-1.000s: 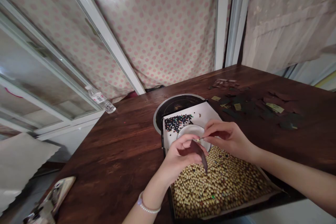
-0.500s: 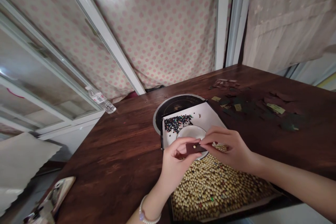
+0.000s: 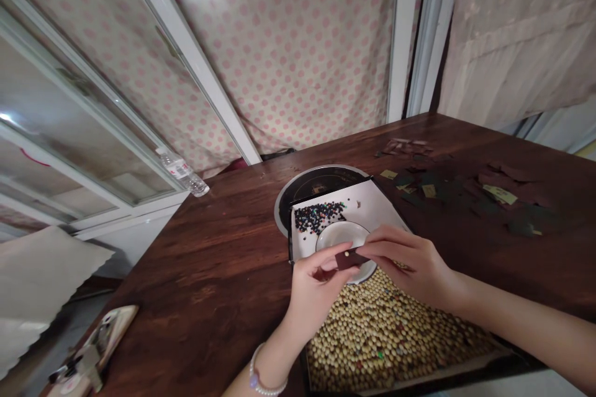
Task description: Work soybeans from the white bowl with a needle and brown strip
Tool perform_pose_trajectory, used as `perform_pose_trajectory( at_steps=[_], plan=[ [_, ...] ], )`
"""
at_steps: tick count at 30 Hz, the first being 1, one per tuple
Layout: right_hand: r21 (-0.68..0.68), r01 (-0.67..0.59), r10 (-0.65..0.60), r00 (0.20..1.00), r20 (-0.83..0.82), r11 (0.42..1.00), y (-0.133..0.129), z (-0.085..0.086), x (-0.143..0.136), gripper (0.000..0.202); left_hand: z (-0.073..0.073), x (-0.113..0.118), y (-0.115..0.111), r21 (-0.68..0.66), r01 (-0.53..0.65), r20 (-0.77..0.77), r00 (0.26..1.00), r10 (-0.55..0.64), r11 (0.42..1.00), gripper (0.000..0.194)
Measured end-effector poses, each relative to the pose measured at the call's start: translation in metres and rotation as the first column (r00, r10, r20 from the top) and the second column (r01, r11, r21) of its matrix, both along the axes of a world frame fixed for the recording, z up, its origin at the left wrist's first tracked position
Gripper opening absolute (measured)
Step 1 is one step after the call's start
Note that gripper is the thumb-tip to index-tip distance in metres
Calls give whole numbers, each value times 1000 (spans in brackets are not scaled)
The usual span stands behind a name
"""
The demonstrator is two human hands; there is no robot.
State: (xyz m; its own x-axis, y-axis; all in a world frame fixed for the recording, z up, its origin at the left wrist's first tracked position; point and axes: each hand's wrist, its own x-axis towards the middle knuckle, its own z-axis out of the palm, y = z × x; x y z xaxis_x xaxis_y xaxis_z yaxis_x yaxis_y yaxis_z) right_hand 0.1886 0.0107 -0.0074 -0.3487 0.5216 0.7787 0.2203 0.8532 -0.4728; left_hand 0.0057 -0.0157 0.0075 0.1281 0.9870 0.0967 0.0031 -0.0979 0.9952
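Over a white bowl [image 3: 336, 234], a small dark brown piece, paper-like [image 3: 345, 260], is pinched between the thumb and fingers of my left hand [image 3: 313, 288]. One pale yellow bead [image 3: 347, 254] shows at the piece's upper edge. My right hand [image 3: 414, 267] is closed, its fingertips together at the right end of the same piece. Whether they also hold a bead is hidden. Beneath both hands lies a shallow black-edged box [image 3: 372, 201], its near part filled with pale yellow beads [image 3: 386, 335]. Small dark beads [image 3: 319, 217] are heaped in its far left corner.
Behind the box is a round black plate [image 3: 316, 181] with a silver rim. Dark red and green scraps [image 3: 507, 180] with yellow labels [image 3: 500, 193] lie on the right of the brown table [image 3: 218, 248]. A plastic bottle [image 3: 184, 172] lies at the far left edge.
The view has shifted slightly, so most things sit a little further right. My left forefinger is straighter along the top of the brown piece. Both hands keep their hold over the bowl.
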Motion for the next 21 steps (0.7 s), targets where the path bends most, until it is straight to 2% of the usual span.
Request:
perform_pose_trajectory(
  at_steps=[6,10,13,17,21],
  plan=[
    [27,-12,10,999,48,1000,0,0,1,22,1,2,2,-23,-53,-2,999,53,998,30],
    [-34,-8,9,999,34,999,-1,3,1,19,1,4,1,-78,-37,17,999,38,996,28],
    [-28,21,-20,999,30,999,-2,3,1,20,1,4,0,-95,-25,9,1000,26,995,27],
    [-11,-63,64,994,94,998,-3,3,2,22,-1,3,0,-110,-20,-8,1000,20,994,30],
    [-3,2,-1,998,61,1000,-3,3,3,24,-2,3,-1,-106,20,20,1000,-18,994,28]
  ],
)
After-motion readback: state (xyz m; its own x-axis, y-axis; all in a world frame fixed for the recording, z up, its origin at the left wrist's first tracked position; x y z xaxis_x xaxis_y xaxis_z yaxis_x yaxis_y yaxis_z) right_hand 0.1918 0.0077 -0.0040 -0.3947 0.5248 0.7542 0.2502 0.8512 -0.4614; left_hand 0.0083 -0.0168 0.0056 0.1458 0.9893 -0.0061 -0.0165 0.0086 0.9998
